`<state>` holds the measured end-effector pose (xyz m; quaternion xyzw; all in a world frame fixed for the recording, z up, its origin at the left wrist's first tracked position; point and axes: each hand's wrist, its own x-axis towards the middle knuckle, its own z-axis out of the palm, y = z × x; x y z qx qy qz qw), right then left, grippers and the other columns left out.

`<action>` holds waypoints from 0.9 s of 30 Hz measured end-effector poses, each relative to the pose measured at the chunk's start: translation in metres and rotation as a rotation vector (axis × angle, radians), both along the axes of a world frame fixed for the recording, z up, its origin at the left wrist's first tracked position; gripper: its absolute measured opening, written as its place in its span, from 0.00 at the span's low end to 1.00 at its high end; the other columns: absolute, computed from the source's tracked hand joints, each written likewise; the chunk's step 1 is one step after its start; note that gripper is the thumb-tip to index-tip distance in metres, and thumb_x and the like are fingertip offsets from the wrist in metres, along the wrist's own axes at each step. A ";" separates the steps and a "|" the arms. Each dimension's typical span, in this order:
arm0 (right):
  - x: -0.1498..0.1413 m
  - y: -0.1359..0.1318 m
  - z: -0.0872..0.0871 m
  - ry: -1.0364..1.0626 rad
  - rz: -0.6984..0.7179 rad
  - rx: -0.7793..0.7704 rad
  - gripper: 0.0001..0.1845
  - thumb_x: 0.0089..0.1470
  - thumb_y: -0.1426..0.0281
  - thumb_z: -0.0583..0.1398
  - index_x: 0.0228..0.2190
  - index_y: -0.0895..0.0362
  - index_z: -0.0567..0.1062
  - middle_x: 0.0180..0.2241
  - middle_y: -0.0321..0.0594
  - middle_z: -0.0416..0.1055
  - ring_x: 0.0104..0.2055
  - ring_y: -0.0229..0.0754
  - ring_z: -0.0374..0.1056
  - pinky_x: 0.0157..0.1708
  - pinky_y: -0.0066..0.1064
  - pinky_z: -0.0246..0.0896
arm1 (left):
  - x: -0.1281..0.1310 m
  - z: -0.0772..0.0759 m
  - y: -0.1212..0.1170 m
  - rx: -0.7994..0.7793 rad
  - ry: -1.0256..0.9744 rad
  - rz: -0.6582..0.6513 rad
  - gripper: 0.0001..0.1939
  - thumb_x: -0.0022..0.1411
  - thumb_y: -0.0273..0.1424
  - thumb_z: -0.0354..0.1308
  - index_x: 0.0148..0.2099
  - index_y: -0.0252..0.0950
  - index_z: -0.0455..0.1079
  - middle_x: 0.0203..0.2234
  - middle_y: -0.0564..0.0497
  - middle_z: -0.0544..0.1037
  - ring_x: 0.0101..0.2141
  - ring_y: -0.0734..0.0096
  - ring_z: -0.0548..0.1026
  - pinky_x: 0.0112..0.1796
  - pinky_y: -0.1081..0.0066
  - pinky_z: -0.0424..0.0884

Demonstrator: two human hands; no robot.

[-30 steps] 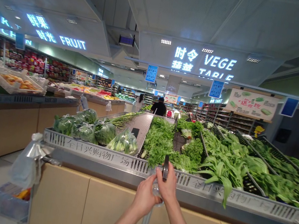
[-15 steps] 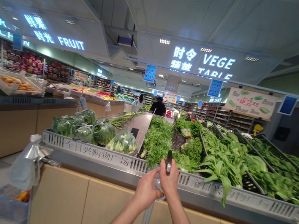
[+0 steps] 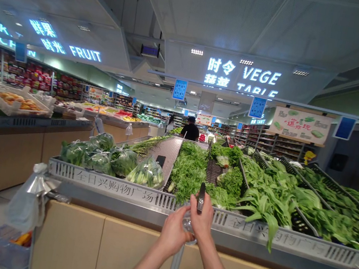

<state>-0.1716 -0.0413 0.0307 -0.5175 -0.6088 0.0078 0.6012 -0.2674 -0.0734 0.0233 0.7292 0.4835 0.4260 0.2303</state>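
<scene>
Both hands meet in front of the vegetable stand's grey front rail (image 3: 115,185). My left hand (image 3: 173,230) is closed around the body of a clear bottle (image 3: 187,222). My right hand (image 3: 203,217) is wrapped around its upper part, beneath a black top (image 3: 201,198) that looks like a spray head and points towards the stand. The fingers hide most of the bottle. Just beyond the hands lie feathery leafy greens (image 3: 189,168) and curly lettuce (image 3: 231,180). Bagged greens (image 3: 147,171) rest to the left, and long-leaved greens (image 3: 268,194) droop over the rail on the right.
A black phone (image 3: 160,161) lies on the metal tray (image 3: 172,147). Plastic bags (image 3: 30,201) hang at the stand's left corner, above a blue bin (image 3: 9,250). Across the aisle is a fruit crate (image 3: 15,98). A person in black (image 3: 190,130) stands at the far end.
The view has shifted very slightly. My hands keep the same hold on the bottle, and the vegetables have not moved.
</scene>
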 end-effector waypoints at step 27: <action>0.001 0.015 0.008 0.033 -0.060 -0.108 0.17 0.47 0.55 0.48 0.27 0.56 0.66 0.23 0.39 0.67 0.26 0.42 0.63 0.25 0.30 0.55 | 0.001 0.000 0.017 -0.011 0.015 0.046 0.34 0.31 0.26 0.62 0.47 0.37 0.62 0.43 0.49 0.69 0.43 0.62 0.67 0.43 0.68 0.62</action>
